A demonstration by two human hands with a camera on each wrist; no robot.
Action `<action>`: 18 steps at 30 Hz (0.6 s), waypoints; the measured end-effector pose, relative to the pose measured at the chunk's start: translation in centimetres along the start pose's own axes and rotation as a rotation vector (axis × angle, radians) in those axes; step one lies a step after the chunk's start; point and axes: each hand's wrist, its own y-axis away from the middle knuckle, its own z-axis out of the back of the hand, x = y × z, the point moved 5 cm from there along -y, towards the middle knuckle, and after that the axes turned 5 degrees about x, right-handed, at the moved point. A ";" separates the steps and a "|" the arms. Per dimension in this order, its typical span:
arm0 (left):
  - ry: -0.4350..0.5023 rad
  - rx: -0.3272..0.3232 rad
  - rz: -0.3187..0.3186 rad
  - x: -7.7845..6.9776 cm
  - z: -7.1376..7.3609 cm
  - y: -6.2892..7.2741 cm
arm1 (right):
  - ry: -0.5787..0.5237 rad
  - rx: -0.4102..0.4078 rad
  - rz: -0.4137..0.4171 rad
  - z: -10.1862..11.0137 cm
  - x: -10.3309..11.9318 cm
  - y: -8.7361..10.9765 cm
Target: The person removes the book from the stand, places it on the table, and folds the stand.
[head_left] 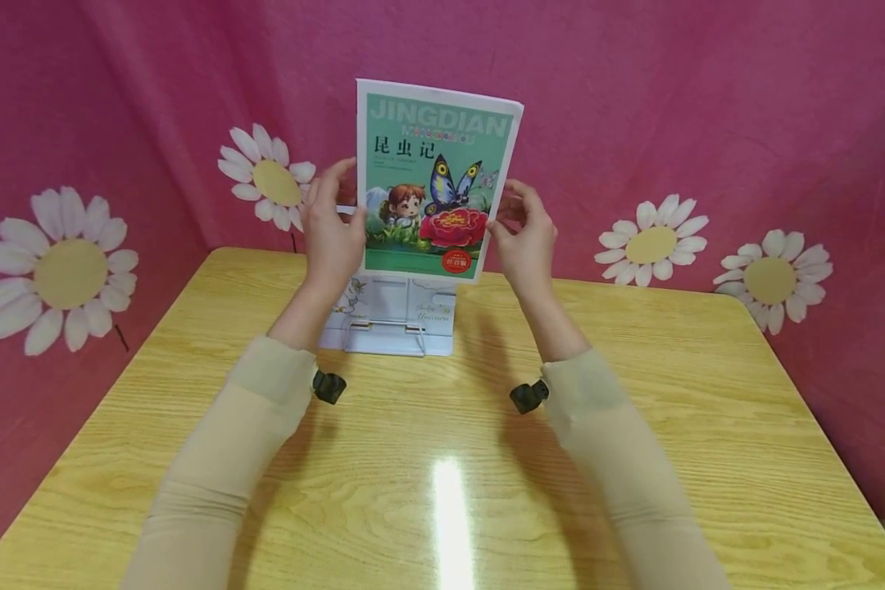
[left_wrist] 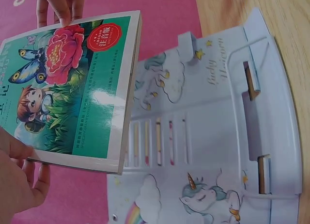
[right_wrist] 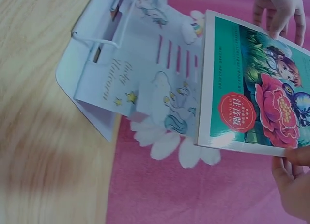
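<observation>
A green-covered children's book [head_left: 406,180] with a butterfly and a red flower is held upright above the back of the table. My left hand [head_left: 334,233] pinches its left edge, thumb in front and fingers behind. On the opposite edge my right hand [head_left: 525,238] grips it the same way. Below and behind the book stands a white book stand [head_left: 391,299] with unicorn drawings, its upper part hidden by the book in the head view. In the left wrist view the stand's slotted back plate [left_wrist: 213,122] and wire page holder [left_wrist: 238,112] show, apart from the book.
The wooden table [head_left: 597,459] reaches back to a pink curtain [head_left: 597,98] printed with white daisies. A bright light reflection lies on the tabletop near the front. Each sleeve carries a small black camera [head_left: 329,387] at the wrist.
</observation>
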 end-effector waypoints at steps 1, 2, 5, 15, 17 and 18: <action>0.005 0.004 -0.004 -0.2 0.0 0.1 | -0.002 0.003 0.003 0.3 0.1 0.1; 0.012 0.010 -0.005 -0.5 0.0 0.2 | -0.002 0.007 0.005 0.6 0.2 0.2; 0.039 0.026 -0.014 -1.2 -0.1 0.6 | -0.004 0.017 0.011 1.5 0.5 0.4; 0.096 0.055 -0.069 -3.4 -0.2 1.6 | -0.001 0.039 -0.028 4.4 1.3 1.5; 0.110 0.056 -0.080 -3.8 -0.2 1.9 | 0.006 0.042 -0.039 5.0 1.4 1.8; 0.122 0.056 -0.092 -4.1 -0.3 2.1 | 0.008 0.043 -0.045 5.3 1.5 2.0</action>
